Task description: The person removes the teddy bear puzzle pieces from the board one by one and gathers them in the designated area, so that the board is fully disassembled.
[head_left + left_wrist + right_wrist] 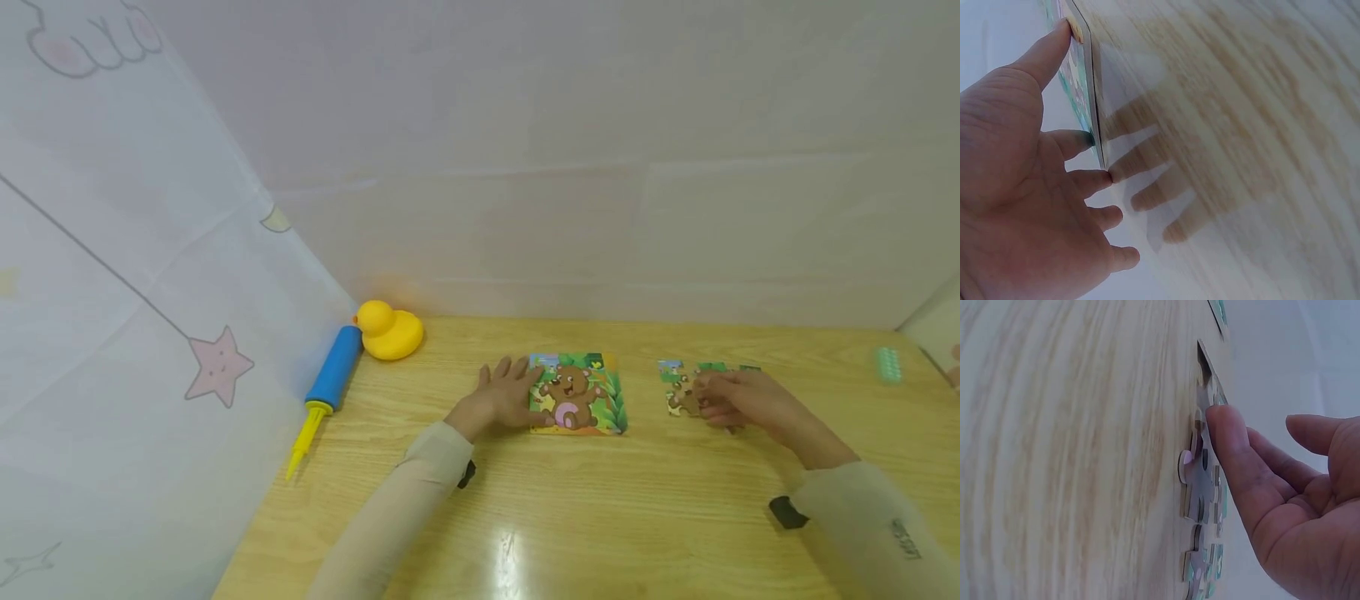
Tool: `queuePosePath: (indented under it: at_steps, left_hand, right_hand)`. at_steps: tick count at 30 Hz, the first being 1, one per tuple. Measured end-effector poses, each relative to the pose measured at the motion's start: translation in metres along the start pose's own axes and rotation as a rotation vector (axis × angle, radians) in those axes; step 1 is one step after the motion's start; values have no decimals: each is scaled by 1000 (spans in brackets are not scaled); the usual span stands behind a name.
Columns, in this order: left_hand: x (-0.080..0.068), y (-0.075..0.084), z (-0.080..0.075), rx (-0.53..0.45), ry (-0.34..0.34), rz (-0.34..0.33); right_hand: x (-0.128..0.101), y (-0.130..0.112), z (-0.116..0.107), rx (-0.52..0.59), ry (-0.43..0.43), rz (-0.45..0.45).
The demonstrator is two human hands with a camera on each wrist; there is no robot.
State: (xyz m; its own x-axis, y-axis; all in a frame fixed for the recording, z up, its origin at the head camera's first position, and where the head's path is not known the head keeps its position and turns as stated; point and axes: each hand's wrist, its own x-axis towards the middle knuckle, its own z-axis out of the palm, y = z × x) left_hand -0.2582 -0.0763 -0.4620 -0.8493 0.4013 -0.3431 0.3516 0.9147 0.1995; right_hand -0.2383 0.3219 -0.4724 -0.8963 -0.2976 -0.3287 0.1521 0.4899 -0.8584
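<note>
A pale wooden table [600, 517] carries everything, with white sheeting hung behind its far edge and along its left side. Near the middle of the table, somewhat toward the far edge, lies the bear picture board [579, 393], a square card showing a brown bear among green leaves; it looks whole and serves, as far as I can judge, as the model. Well apart to its right, toward the right edge, sits the partly joined puzzle [686, 385]: several pieces are locked together, but the outline is ragged and clearly smaller than the board, so by my reading the assembly is only partly done and a good share is left to fit. The left hand [504, 395] rests at the board's left edge with fingers straight and spread, thumb tip against the board's edge in the left wrist view, holding nothing. The right hand [738, 398] lies over the puzzle's right part; in the right wrist view its thumb [1235, 464] presses on the joined pieces while the other fingers curve loosely above, gripping nothing that I can see. At the far left corner stand a yellow rubber duck [387, 331] and, just beside it, a blue and yellow hand pump [324, 393]. A small green object [888, 364] lies near the far right corner.
</note>
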Motion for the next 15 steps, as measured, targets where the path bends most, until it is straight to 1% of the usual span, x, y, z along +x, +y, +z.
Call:
queuePosePath:
  at_steps: [8,15]
  left_hand:
    - [1,0,0,0,7,0]
    - [1,1,3,-4,10,4]
  right_hand:
    - [-2,1,-5,-31,-4,-6]
    - [1,3,-4,-4,-10,-34]
